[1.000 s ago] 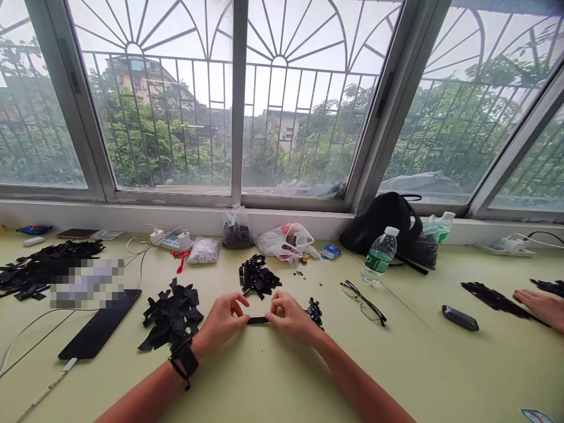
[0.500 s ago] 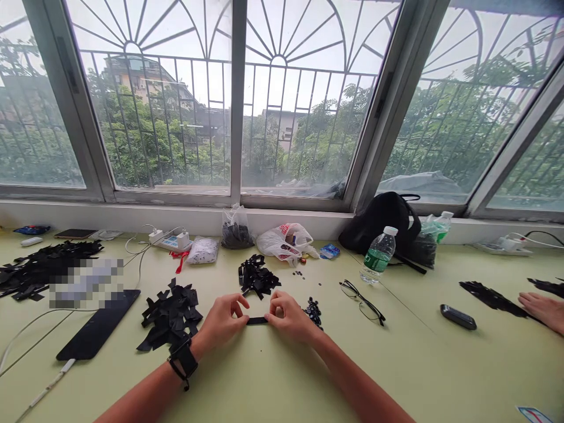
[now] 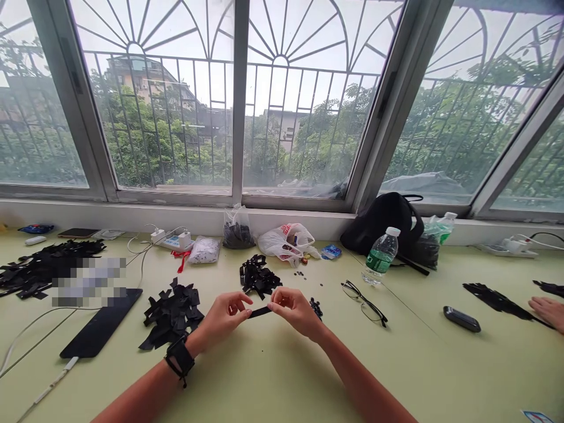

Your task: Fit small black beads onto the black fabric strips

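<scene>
A short black fabric strip (image 3: 259,312) is stretched between my two hands, low over the pale green table. My left hand (image 3: 227,317), with a black watch on its wrist, pinches the left end. The right end is between the thumb and fingers of my right hand (image 3: 293,311), and sits slightly higher. Just beyond the hands lies a pile of black strips (image 3: 259,276). A larger heap of black pieces (image 3: 173,311) lies left of my left hand. Small dark round pieces (image 3: 316,306), partly hidden, lie beside my right hand.
Eyeglasses (image 3: 365,304) and a water bottle (image 3: 382,255) stand to the right, near a black bag (image 3: 379,223). A phone (image 3: 103,323) with a cable lies left. Another person's hand (image 3: 549,310) rests by black strips at far right. Plastic bags (image 3: 288,242) line the window.
My right hand has risen a little, so the strip now tilts up toward the right. The view has shifted slightly.
</scene>
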`<move>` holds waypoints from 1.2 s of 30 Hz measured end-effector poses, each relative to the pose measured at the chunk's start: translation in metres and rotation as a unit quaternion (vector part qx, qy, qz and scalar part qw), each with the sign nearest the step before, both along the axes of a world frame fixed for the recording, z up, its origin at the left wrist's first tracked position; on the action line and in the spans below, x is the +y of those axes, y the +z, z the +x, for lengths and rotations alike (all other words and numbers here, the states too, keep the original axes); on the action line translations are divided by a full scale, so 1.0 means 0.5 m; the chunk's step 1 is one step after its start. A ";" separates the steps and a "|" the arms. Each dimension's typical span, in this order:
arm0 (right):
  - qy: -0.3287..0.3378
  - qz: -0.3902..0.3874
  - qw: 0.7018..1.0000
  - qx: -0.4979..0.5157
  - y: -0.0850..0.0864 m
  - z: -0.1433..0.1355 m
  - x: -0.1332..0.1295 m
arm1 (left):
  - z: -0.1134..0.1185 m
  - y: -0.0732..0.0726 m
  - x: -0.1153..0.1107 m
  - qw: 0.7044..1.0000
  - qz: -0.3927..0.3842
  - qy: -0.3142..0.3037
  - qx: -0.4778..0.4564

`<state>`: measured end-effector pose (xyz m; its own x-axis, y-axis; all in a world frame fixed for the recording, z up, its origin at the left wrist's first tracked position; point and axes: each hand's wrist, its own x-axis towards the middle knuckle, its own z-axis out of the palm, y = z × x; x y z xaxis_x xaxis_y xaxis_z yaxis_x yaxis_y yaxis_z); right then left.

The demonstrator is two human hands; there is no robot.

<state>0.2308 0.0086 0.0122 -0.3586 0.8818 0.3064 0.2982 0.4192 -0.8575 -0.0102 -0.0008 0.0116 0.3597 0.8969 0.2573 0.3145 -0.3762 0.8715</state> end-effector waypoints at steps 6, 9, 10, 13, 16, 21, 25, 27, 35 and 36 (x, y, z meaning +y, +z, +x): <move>0.027 -0.028 0.999 0.027 0.014 -0.006 -0.010 | 0.002 0.001 -0.009 0.999 -0.012 -0.027 0.029; 0.040 -0.027 0.998 0.032 0.013 -0.009 -0.013 | -0.002 0.006 -0.014 0.996 -0.020 -0.061 0.055; 0.044 -0.027 0.998 0.035 0.012 -0.010 -0.013 | -0.003 0.009 -0.016 0.995 -0.022 -0.070 0.062; 0.057 -0.029 0.997 0.040 0.011 -0.012 -0.016 | -0.005 0.015 -0.022 0.995 -0.008 -0.077 0.063; 0.075 -0.034 0.996 0.042 0.013 -0.015 -0.020 | 0.001 0.017 -0.028 0.995 0.005 -0.090 0.044; 0.094 -0.042 0.993 0.051 0.018 -0.019 -0.025 | 0.020 0.009 -0.030 0.994 0.000 -0.106 0.004; 0.090 -0.052 0.993 0.061 0.019 -0.021 -0.025 | 0.024 0.012 -0.029 0.993 0.006 -0.115 -0.026; 0.090 -0.060 0.992 0.064 0.019 -0.020 -0.023 | 0.024 0.016 -0.029 0.992 0.003 -0.123 -0.041; 0.075 -0.055 0.995 0.044 0.010 -0.020 -0.016 | 0.026 0.012 -0.026 0.988 -0.040 -0.116 -0.094; 0.074 -0.054 0.995 0.038 0.011 -0.020 -0.016 | 0.026 0.009 -0.024 0.986 -0.053 -0.116 -0.110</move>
